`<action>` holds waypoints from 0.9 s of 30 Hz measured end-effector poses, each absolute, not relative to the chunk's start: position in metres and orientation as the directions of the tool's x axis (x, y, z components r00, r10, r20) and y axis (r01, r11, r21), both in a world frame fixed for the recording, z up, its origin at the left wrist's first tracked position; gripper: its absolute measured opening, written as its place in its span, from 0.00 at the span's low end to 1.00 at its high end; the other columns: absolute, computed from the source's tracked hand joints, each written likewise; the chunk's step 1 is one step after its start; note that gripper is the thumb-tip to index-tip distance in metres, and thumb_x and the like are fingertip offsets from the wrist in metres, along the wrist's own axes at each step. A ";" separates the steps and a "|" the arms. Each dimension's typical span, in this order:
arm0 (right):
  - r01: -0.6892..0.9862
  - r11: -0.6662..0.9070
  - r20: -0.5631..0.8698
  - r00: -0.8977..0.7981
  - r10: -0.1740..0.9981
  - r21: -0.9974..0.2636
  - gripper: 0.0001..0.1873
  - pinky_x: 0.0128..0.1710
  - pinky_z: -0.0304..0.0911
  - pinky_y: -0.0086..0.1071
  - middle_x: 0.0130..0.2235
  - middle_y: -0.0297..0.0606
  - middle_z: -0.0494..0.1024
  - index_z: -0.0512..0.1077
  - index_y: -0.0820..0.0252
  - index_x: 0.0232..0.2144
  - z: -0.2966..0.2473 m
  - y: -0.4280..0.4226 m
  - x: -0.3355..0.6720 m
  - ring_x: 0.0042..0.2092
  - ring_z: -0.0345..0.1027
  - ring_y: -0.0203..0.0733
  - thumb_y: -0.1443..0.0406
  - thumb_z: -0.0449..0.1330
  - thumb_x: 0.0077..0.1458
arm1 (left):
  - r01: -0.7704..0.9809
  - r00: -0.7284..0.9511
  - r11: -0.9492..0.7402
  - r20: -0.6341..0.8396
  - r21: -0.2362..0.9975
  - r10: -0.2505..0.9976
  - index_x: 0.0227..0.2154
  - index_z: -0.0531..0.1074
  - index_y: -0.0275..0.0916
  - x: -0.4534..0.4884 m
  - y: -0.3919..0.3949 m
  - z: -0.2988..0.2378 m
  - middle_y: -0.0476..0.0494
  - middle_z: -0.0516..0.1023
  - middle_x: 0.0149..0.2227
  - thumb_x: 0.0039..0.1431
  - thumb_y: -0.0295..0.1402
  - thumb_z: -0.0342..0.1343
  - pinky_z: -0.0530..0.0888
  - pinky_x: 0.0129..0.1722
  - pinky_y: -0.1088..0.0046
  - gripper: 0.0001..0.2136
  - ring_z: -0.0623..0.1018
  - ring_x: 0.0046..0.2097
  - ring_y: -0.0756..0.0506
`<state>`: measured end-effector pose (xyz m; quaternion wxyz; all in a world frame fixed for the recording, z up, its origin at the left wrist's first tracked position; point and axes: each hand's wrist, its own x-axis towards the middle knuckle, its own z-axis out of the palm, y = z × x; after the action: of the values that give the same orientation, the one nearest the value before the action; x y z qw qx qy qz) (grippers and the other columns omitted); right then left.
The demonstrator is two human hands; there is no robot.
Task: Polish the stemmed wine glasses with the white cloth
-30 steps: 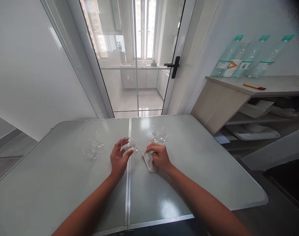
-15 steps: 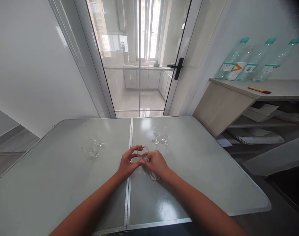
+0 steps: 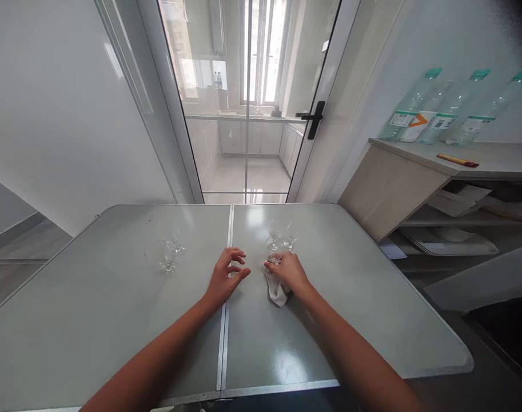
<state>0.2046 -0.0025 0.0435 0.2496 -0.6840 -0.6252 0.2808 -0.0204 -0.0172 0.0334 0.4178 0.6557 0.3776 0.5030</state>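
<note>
My right hand [image 3: 289,270] is closed on a crumpled white cloth [image 3: 278,292], which hangs under the palm onto the grey table [image 3: 115,320]. Its fingertips pinch or touch a small clear stemmed glass [image 3: 273,258] standing just in front of two similar glasses [image 3: 282,239]. My left hand [image 3: 226,276] hovers over the table's centre seam, fingers loosely curled and apart, with nothing in them. Two more clear glasses [image 3: 165,256] stand to the left of it.
A glass sliding door [image 3: 247,114] with a black handle is behind the table. At right a wooden shelf unit [image 3: 389,183] carries several plastic bottles [image 3: 441,111], a pen and some papers. The table's right edge borders dark floor.
The left hand held the glass, brought it to the right hand and let go. The right hand moved forward with glass and cloth to the two glasses at the right.
</note>
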 end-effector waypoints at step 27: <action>0.670 -0.187 -0.226 0.030 0.974 -0.719 0.23 0.42 0.68 0.32 0.33 0.38 0.86 0.80 0.59 0.50 0.067 0.005 0.237 0.43 0.80 0.48 0.61 0.66 0.51 | 0.113 0.327 -0.338 0.286 0.934 0.901 0.43 0.75 0.44 -0.015 -0.021 0.035 0.41 0.67 0.53 0.63 0.41 0.61 0.81 0.35 0.71 0.10 0.76 0.39 0.50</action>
<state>0.2370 0.0050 0.0672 0.2149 -0.6846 -0.6002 0.3535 -0.0154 -0.0206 0.0350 0.4406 0.6851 0.3700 0.4468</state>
